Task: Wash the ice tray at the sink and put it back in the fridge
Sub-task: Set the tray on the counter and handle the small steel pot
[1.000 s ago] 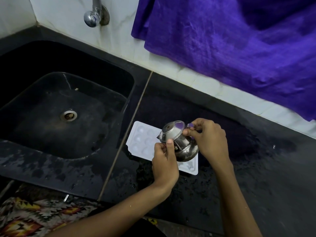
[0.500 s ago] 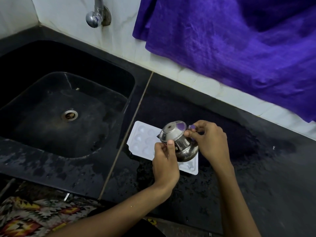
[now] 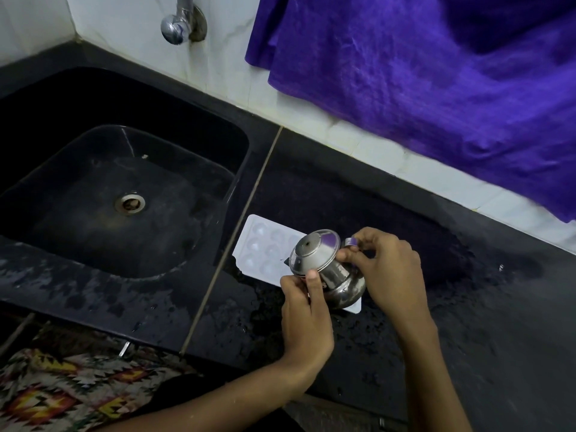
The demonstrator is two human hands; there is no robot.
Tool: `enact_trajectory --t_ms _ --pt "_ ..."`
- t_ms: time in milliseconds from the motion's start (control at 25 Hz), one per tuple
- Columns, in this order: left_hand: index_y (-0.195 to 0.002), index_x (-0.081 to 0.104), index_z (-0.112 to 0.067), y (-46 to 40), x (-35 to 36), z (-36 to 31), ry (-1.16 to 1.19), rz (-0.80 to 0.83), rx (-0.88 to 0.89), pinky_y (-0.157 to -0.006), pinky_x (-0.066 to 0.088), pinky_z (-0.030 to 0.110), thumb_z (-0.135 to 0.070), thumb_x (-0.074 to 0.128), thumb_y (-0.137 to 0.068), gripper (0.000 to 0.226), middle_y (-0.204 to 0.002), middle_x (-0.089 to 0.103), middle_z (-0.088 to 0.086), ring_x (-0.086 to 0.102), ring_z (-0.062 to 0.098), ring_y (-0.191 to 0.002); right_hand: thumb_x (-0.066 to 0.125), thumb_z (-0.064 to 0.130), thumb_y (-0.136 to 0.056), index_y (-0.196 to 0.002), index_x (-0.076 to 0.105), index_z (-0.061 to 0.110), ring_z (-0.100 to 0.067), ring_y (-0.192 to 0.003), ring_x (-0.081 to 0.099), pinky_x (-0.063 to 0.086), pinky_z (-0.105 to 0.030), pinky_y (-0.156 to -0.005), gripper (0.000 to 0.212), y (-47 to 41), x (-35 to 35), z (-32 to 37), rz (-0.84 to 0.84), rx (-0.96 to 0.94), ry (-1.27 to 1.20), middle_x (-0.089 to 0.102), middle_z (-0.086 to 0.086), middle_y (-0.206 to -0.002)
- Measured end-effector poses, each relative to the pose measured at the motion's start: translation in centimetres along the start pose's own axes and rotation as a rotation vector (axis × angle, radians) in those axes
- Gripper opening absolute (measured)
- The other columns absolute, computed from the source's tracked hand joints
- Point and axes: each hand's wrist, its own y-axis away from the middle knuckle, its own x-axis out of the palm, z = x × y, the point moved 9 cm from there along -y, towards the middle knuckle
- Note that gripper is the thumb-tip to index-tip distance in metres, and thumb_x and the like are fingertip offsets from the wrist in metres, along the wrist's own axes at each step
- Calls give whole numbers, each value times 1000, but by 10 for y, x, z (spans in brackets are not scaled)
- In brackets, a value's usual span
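A white ice tray with round cups lies flat on the black counter, just right of the sink. Over its right half I hold a small lidded steel kettle, tilted toward the left. My left hand grips the kettle's near side by the rim. My right hand pinches its handle on the right. The kettle hides the tray's right half except one corner.
A chrome tap sticks out of the tiled wall above the black sink with its drain. A purple cloth hangs over the wall at the right. The wet counter stretches right; patterned fabric shows at the lower left.
Nothing has visibly moved; both hands keep the tilted kettle over the tray.
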Motion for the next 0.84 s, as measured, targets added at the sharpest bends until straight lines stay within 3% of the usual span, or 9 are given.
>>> enact_trajectory --t_ms 160,360,600,840 --pt "-79 38 -22 -2 -3 9 -28 -18 -41 -51 37 2 -39 32 -97 25 -72 51 -8 50 -1 -61 70 42 -76 -72 59 29 -13 -70 55 38 -29 -58 18 1 5 3 -4 2 85 57 15 -69" --pt "-87 41 -16 -3 -5 13 -48 -22 -58 -51 37 3 -41 31 -96 29 -72 51 -7 48 0 -64 70 44 -76 -75 61 28 -17 -74 58 43 -31 -64 19 2 6 4 -16 8 96 66 7 -79" --pt "-77 36 -23 0 -4 13 -40 -8 -83 -50 37 4 -41 31 -96 27 -71 50 -6 48 2 -62 70 42 -77 -79 63 26 -19 -81 61 46 -33 -67 17 3 6 2 -1 23 95 62 10 -79" --pt "-90 39 -24 2 -3 5 -40 -6 -45 -56 36 11 -43 33 -95 21 -82 54 -13 51 -4 -71 73 36 -75 -71 62 28 -12 -82 64 49 -33 -73 15 0 6 -4 27 59 -51 65 14 -75"
